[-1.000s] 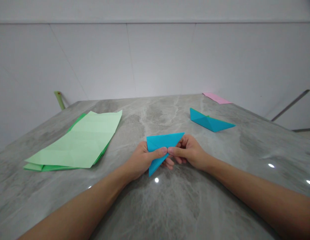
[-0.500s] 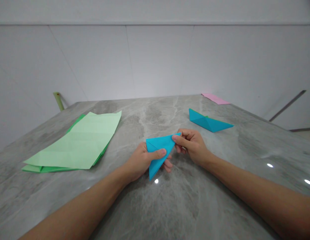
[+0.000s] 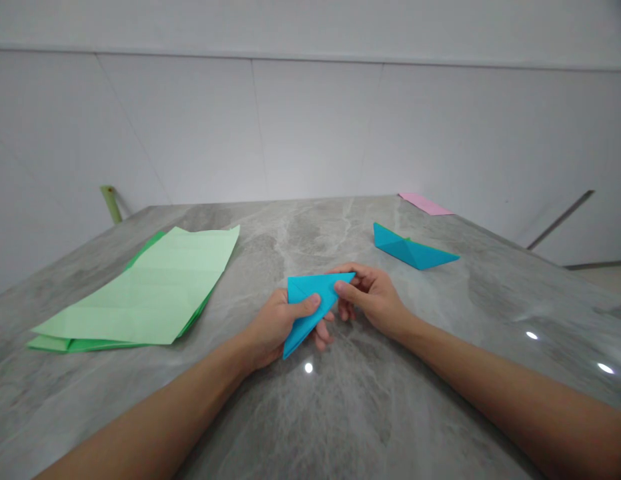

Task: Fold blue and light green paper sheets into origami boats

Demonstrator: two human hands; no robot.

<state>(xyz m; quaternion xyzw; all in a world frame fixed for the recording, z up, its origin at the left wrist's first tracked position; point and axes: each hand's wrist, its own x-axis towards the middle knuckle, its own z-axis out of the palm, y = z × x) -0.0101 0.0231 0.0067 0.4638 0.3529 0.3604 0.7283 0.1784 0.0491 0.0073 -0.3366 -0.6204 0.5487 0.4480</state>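
Note:
Between my hands, above the table's middle, is a folded blue paper triangle (image 3: pixel 310 287) with a crease near its upper left corner. My left hand (image 3: pixel 276 325) grips its left side, thumb lying on the front face and fingers behind it. At the upper right corner, my right hand (image 3: pixel 373 293) pinches the paper, with the thumb in front and the index finger behind along the top edge. Beyond my right hand, a blue paper boat (image 3: pixel 416 251) rests on the table, a bit of green showing at its top edge.
A stack of light and darker green paper sheets (image 3: pixel 145 290) lies on the left of the grey marbled table (image 3: pixel 310 427). Near the far right edge lies a pink sheet (image 3: pixel 426 203). A white wall (image 3: pixel 310 127) stands behind the table.
My right thumb and fingers have slid inward along the paper's top edge, leaving the right tip sticking out. The triangle has shifted slightly left in the view.

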